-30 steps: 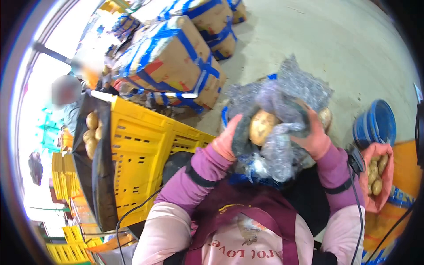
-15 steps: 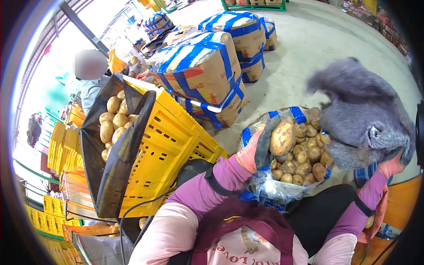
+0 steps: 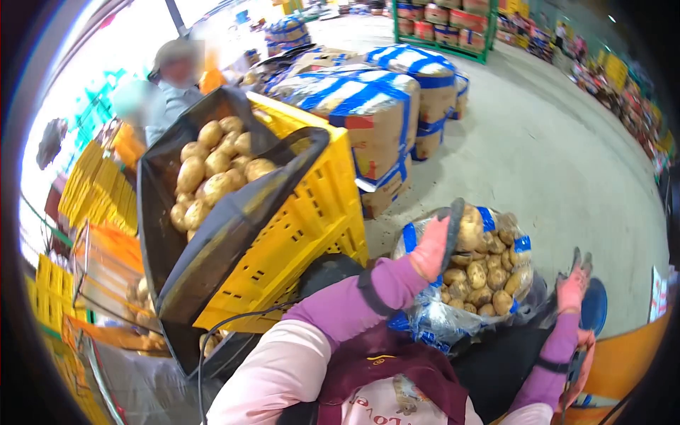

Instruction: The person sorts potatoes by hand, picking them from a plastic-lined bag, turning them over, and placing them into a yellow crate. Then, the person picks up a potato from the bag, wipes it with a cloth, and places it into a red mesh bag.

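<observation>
My left hand (image 3: 439, 246), in a pink and grey glove, is at the left side of a box lined with plastic and full of potatoes (image 3: 489, 276). It holds a large potato (image 3: 470, 228) against the palm, at the rim; the thumb is hidden. The box has clear plastic and blue tape (image 3: 522, 244) around its mouth. Off to the right, my gloved right hand (image 3: 572, 287) is empty, its fingers spread. Dark grey cloth (image 3: 540, 312) lies low between this hand and the box, partly hidden.
On my left a yellow crate (image 3: 297, 219) with a dark liner (image 3: 248, 234) is tilted, heaped with potatoes (image 3: 216, 166). Taped cartons (image 3: 375, 134) stand ahead on the concrete floor. A person (image 3: 173, 88) is behind the crate. A cable (image 3: 219, 322) runs beside my left arm.
My right hand has let go of the dark grey cloth and come down, and the cloth has dropped beside the box. My left hand keeps the large potato. The view has shifted.
</observation>
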Tool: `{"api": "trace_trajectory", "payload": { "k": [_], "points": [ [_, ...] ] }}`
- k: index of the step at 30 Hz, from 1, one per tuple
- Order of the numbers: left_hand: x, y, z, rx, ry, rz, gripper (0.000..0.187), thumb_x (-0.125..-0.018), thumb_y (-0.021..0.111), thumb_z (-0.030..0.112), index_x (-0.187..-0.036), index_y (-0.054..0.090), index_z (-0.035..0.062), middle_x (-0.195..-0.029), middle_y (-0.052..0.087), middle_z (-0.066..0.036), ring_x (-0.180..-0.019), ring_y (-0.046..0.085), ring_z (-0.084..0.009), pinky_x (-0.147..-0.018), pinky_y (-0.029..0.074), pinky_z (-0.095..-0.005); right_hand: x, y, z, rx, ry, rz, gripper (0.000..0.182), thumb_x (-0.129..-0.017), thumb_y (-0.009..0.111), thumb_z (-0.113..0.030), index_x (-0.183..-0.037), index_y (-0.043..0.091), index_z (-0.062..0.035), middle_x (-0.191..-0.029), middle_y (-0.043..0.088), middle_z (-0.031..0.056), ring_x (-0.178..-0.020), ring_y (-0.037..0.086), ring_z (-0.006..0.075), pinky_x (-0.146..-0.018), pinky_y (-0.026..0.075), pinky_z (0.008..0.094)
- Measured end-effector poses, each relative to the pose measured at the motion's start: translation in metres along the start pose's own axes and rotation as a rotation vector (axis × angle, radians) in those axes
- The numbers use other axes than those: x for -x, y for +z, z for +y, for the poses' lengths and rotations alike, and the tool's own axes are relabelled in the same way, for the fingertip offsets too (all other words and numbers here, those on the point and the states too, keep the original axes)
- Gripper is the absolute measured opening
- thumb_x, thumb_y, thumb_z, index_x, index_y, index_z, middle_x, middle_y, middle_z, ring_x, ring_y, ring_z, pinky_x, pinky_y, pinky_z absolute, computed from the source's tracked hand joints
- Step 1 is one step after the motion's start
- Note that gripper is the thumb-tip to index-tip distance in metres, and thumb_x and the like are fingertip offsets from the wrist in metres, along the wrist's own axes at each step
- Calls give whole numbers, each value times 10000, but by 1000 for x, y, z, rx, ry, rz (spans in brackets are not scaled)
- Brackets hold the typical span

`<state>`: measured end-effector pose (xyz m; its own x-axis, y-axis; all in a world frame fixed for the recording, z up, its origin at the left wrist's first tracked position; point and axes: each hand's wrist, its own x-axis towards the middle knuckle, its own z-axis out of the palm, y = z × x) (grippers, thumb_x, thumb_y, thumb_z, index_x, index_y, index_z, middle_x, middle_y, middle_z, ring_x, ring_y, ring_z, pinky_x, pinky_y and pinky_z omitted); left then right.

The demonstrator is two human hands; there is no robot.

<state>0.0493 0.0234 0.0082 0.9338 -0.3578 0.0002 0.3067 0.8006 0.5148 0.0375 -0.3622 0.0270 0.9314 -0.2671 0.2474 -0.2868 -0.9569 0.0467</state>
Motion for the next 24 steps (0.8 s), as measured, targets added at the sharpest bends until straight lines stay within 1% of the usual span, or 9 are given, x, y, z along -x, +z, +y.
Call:
{"api": "trace_trajectory", "payload": {
  "k": [2, 4, 6, 8, 10, 12, 18, 22, 24],
  "points": [
    [0, 22, -2, -289, 256, 186, 362, -1042, 407, 350, -1184, 587, 71, -1090, 668, -86, -994, 657, -211, -882, 528, -337, 7, 2, -54, -971, -462, -27, 802, -821, 723, -129, -1517, 325, -135, -1545, 327, 188, -1411, 353, 343, -1123, 351, 393],
    [-22, -8, -21, -599, 424, 160, 376, -1030, 426, 341, -1279, 541, 84, -1111, 662, -93, -1034, 640, -230, -928, 501, -352, 52, -62, -154, -1846, -261, -535, 697, -859, 692, -134, -1480, 378, -92, -1476, 434, 168, -1358, 435, 299, -1073, 411, 393],
    [-34, -26, -25, -975, 684, 11, 525, -1006, 483, 338, -1426, 426, 26, -1307, 575, -183, -1214, 537, -318, -1043, 416, -363, 62, -83, -212, -1593, -563, -435, 605, -904, 654, -216, -1444, 424, -68, -1401, 508, 118, -1243, 533, 236, -987, 483, 372],
    [-15, 9, 9, -715, 498, 219, 350, -1036, 452, 188, -1333, 511, 12, -1243, 605, -64, -1094, 552, -142, -956, 435, -282, 44, -97, -235, -1864, -187, -698, 559, -924, 627, -282, -1413, 458, -71, -1321, 562, 78, -1117, 599, 202, -854, 528, 324],
    [-17, -1, 24, -542, 696, 504, 497, -1005, 502, 252, -1413, 413, -17, -1362, 529, -220, -1230, 511, -380, -1049, 401, -377, 26, -115, -258, -1634, -323, -204, 556, -924, 617, -337, -1397, 474, -82, -1261, 598, 65, -1024, 621, 173, -731, 523, 292],
    [-8, 5, 47, -469, 670, 664, 448, -1004, 508, 228, -1383, 445, -3, -1334, 553, -216, -1203, 537, -374, -1029, 415, -377, 17, -160, -288, -1925, -362, -175, 585, -930, 588, -403, -1400, 469, -74, -1240, 615, 85, -962, 641, 185, -674, 513, 291],
    [-38, 3, 8, -317, 514, 478, 391, -997, 528, 180, -1357, 485, 34, -1319, 576, -125, -1224, 536, -239, -1023, 412, -322, 74, -289, -428, -1769, -1183, -935, 561, -943, 563, -462, -1320, 544, -47, -1190, 651, 137, -1030, 658, 254, -834, 551, 382],
    [-27, 11, 18, -281, 635, 345, 429, -986, 549, 201, -1369, 470, 25, -1347, 552, -135, -1251, 511, -255, -1043, 394, -344, 89, -254, -543, -1495, -1762, -418, 574, -905, 588, -538, -1124, 624, -9, -1097, 666, 158, -1035, 656, 255, -906, 516, 351],
    [-18, 11, 29, -230, 669, 281, 448, -980, 560, 211, -1374, 463, 21, -1361, 540, -140, -1265, 499, -264, -1053, 384, -354, 93, -267, -547, -756, -1596, -673, 593, -865, 615, -548, -1103, 647, -6, -1126, 663, 164, -1060, 648, 276, -947, 489, 361]
  ]
}}
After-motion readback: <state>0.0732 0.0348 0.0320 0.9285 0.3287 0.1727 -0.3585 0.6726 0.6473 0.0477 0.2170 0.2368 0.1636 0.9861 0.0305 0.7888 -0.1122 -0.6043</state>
